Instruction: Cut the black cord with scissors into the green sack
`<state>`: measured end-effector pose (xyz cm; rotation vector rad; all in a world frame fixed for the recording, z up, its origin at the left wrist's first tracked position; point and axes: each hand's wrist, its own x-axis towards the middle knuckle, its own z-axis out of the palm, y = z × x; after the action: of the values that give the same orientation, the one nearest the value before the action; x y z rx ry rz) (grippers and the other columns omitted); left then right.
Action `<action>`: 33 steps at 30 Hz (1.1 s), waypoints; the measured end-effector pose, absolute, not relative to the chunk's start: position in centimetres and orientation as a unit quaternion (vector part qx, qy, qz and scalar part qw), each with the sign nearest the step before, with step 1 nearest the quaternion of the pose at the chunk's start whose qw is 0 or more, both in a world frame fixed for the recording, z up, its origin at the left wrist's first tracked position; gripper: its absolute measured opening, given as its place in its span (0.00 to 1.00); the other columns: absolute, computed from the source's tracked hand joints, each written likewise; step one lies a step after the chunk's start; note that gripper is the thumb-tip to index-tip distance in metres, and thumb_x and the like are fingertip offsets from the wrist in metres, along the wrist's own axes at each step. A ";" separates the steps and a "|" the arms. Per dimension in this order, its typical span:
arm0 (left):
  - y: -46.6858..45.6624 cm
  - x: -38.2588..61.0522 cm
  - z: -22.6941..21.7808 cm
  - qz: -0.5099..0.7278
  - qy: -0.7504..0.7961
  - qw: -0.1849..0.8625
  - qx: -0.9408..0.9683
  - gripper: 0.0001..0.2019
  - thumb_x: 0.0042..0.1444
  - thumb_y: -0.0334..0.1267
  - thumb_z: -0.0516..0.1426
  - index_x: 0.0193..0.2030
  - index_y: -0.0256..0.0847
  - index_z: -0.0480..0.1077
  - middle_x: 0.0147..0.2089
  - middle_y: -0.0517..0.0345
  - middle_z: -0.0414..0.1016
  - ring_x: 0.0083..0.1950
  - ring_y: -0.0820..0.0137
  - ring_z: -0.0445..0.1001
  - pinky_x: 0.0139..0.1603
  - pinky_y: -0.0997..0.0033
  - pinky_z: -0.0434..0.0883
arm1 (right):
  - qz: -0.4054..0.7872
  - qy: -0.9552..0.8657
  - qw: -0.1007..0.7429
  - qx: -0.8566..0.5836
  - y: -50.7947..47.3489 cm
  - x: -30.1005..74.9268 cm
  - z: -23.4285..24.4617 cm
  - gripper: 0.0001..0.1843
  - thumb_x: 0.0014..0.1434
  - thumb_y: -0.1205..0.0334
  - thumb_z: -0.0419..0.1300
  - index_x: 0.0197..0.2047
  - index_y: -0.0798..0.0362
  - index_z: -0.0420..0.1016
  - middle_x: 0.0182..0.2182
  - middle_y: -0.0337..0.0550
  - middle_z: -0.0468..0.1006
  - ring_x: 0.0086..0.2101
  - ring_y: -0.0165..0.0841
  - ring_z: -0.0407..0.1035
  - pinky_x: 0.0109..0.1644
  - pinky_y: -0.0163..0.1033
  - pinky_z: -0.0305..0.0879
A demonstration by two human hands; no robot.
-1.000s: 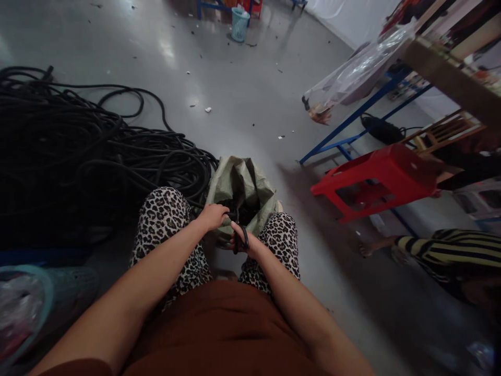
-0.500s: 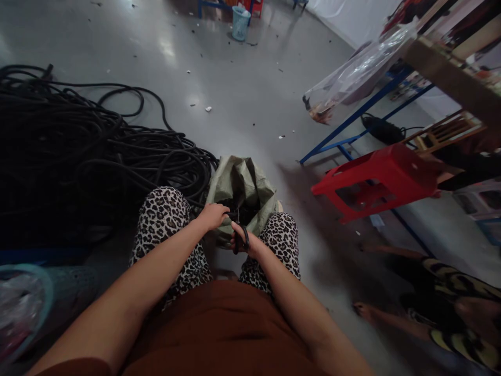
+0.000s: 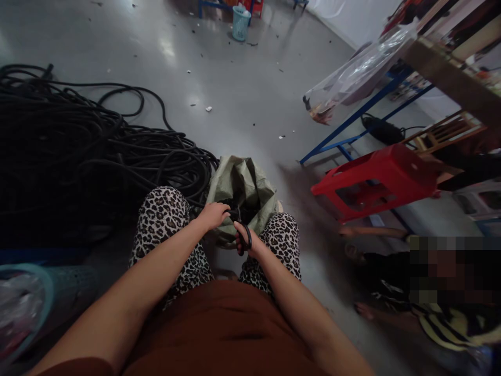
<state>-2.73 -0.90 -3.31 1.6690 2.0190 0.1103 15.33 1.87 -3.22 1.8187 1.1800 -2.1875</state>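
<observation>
Between my knees stands a pale green woven sack point(image 3: 263, 194) with its mouth spread and dark pieces inside. My left hand point(image 3: 214, 215) is closed around a black rubber cord point(image 3: 234, 212) whose short end sticks out past the fingers over the sack. My right hand point(image 3: 250, 241) grips black-handled scissors point(image 3: 246, 237), a finger and thumb in the loops. The blades point up beside the cord's end; whether they touch it I cannot make out. A large tangled pile of black cord point(image 3: 156, 156) lies on the floor at the left, reaching the sack's edge.
A red plastic stool point(image 3: 385, 183) lies tilted at the right, near a blue-legged table point(image 3: 450, 73) hung with a clear plastic bag point(image 3: 360, 68). Another person point(image 3: 379, 266) is low at the right. A light-blue basket point(image 3: 49, 297) stands at left; another bin point(image 3: 240, 23) stands far off.
My right hand and the scissors have shifted slightly to the right and down. My left hand stays in place with the cord. The person at the right has moved.
</observation>
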 end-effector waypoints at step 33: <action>-1.1 -3.7 -3.7 0.031 0.713 0.292 0.636 0.14 0.69 0.39 0.54 0.54 0.49 0.80 0.57 0.53 0.84 0.60 0.60 0.79 0.57 0.64 0.71 | -0.716 0.348 0.045 0.604 1.8 15.3 -2.8 0.28 0.74 0.39 0.55 0.32 0.54 0.67 0.18 0.36 0.69 0.14 0.28 0.63 0.18 0.33 0.68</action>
<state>-3.73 -1.11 -3.75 1.6964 1.9018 0.0839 15.34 1.77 -2.83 1.8439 1.0622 -2.1878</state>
